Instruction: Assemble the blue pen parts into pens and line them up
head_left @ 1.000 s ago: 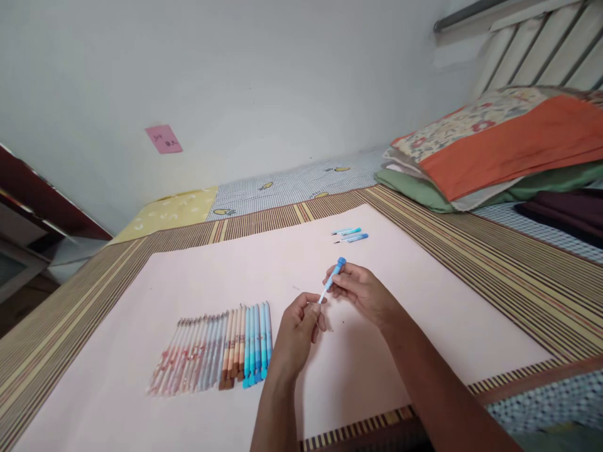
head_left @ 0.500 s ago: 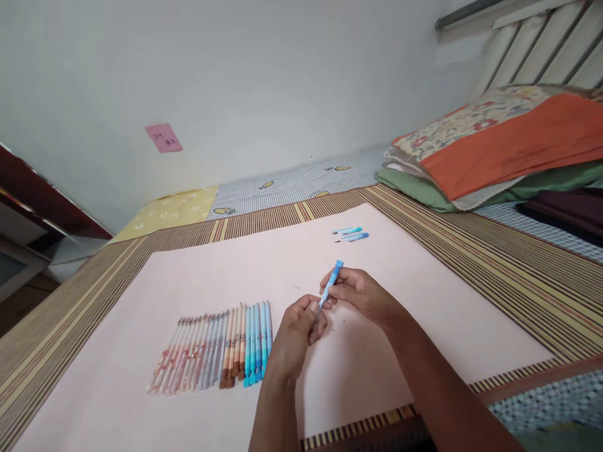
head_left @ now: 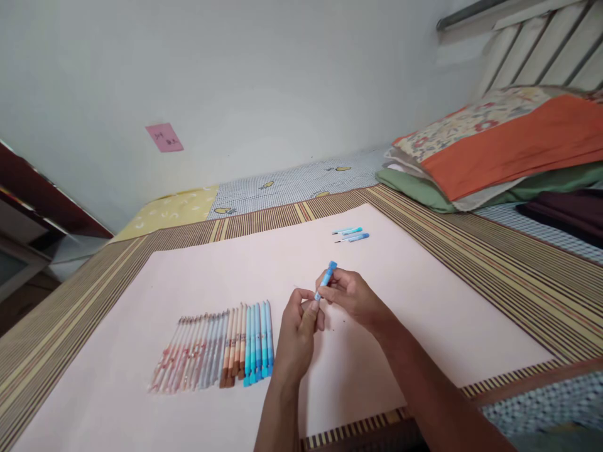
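Between my two hands a blue pen point(head_left: 326, 276) is held at a slant, its blue cap end pointing up and away. My right hand point(head_left: 351, 295) pinches the upper barrel between thumb and fingers. Around the lower end are the closed fingers of my left hand point(head_left: 304, 317), which hide the tip. To the left, a row of blue pens point(head_left: 258, 339) lies side by side on the pale pink sheet point(head_left: 226, 273). Brown and orange pens point(head_left: 233, 345) and clear pens with reddish patterns point(head_left: 188, 355) continue that row.
Beyond my hands, several blue and teal pen parts point(head_left: 351, 235) lie near the sheet's far edge. A striped mat point(head_left: 471, 251) surrounds the sheet. Folded bedding point(head_left: 499, 147) is stacked at the right, below a radiator point(head_left: 546, 47). A pink note point(head_left: 164, 137) is on the wall.
Both hands have drawn slightly left with the pen. My right hand now sits closer to my left, and less of the pen shows between them.
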Demonstrator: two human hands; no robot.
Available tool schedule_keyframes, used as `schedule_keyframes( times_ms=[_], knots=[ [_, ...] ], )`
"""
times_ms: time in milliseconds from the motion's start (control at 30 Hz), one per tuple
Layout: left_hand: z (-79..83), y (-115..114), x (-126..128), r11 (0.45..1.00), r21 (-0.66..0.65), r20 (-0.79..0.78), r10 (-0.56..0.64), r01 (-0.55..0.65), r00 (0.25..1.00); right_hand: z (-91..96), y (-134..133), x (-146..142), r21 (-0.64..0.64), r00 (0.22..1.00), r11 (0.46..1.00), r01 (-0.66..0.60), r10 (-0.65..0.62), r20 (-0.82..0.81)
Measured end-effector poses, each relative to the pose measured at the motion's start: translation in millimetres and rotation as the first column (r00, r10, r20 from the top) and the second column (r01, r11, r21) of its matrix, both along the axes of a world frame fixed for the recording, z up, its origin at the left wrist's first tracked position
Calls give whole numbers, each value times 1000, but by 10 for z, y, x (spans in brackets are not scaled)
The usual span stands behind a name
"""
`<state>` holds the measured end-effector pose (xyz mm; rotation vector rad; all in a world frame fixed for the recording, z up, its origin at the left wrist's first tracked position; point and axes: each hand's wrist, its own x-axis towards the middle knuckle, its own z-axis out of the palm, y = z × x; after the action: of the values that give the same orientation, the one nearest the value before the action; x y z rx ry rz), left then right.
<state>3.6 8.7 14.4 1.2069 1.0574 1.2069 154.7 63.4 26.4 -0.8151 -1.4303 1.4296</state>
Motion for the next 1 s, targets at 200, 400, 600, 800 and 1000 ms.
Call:
schedule_keyframes(
  times_ms=[200, 400, 600, 800, 1000],
  knots=[
    [52, 6, -53, 998, -37, 46, -56, 57, 997, 11, 0, 33, -5, 998, 998, -69, 69, -14],
    [-19, 40, -14, 990, -98, 142, -84, 98, 986, 24, 5, 62, 18, 998, 998, -65, 65, 2],
    [56, -6, 8, 1000, -27, 10, 4, -4, 1000, 35, 5, 42, 8, 999, 999, -52, 52, -13],
    [59, -8, -4, 998, -58, 112, -24, 31, 993, 83, -5, 53, 47, 994, 993, -105, 106, -7],
    [59, -4, -26, 971, -102, 303, -179, 218, 936, 120, -17, 90, 47, 982, 981, -186, 187, -16]
  ],
)
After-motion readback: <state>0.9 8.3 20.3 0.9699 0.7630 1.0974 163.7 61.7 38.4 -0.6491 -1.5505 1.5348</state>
